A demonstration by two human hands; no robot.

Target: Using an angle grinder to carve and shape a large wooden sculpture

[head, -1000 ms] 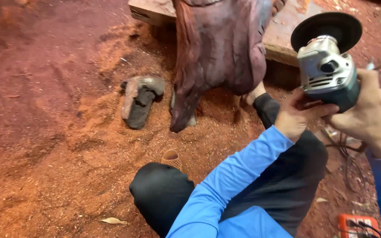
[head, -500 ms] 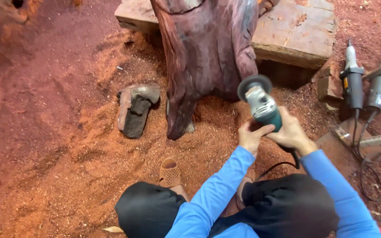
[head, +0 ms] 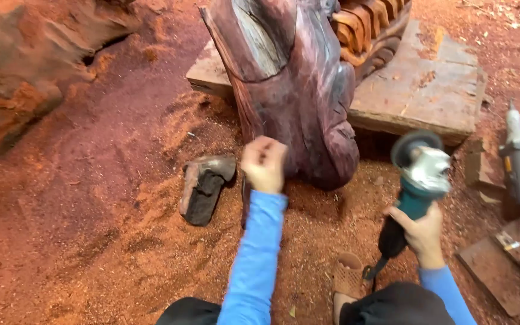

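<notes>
A large dark reddish carved wood piece (head: 296,90) stands on the sawdust floor, leaning against a wooden slab (head: 422,90). My left hand (head: 263,162) is a closed fist at the lower left edge of the carving, touching or very close to it; whether it grips the wood is unclear. My right hand (head: 419,232) holds a teal and grey angle grinder (head: 419,174) by its body, disc up, to the right of the carving and off the wood. Both arms wear blue sleeves.
A dusty shoe (head: 204,186) lies left of the carving. A sandal (head: 349,274) sits near my knees. A second grey power tool (head: 517,159) and cords lie at the right by wood blocks (head: 496,271). A rough log (head: 25,72) fills the upper left.
My left hand let go of the grinder and moved up to the carving's lower edge. The right hand now holds the grinder alone, lower and to the right. The view shifted closer.
</notes>
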